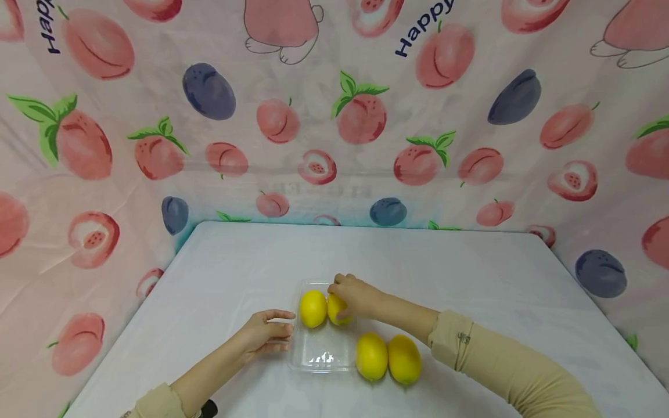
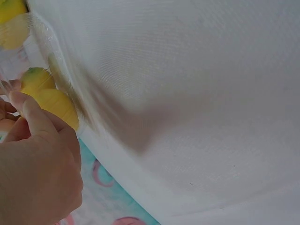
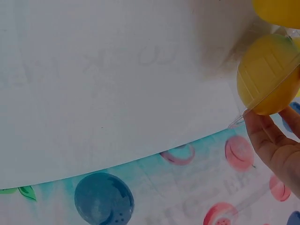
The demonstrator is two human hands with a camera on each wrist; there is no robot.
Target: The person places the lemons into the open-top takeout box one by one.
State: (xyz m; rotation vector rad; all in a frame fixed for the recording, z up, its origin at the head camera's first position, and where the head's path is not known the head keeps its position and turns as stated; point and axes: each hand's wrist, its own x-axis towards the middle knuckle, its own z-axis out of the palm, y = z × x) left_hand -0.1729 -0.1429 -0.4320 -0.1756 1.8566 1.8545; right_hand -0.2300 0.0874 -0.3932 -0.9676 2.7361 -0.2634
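Observation:
A clear plastic tray (image 1: 308, 354) lies on the white table. My right hand (image 1: 358, 297) grips a yellow lemon (image 1: 335, 311) at the tray's back right, with fingers over its far side and thumb at the near side. Directly left of it sits another lemon (image 1: 313, 309) inside the tray. At the tray's left side is my left hand (image 1: 266, 334), its fingers extended toward the rim. In the right wrist view, fingertips meet the held lemon (image 3: 262, 75) by the tray edge. Through the clear wall, the left wrist view shows lemons (image 2: 56, 105) beyond the left hand (image 2: 44, 150).
Two more lemons, one at the tray's right side (image 1: 371, 356) and one beside it (image 1: 405, 359), lie at the front right. A fruit-print cloth (image 1: 324, 116) hangs behind the table (image 1: 235, 261). A small black object (image 1: 209, 409) shows by the left sleeve.

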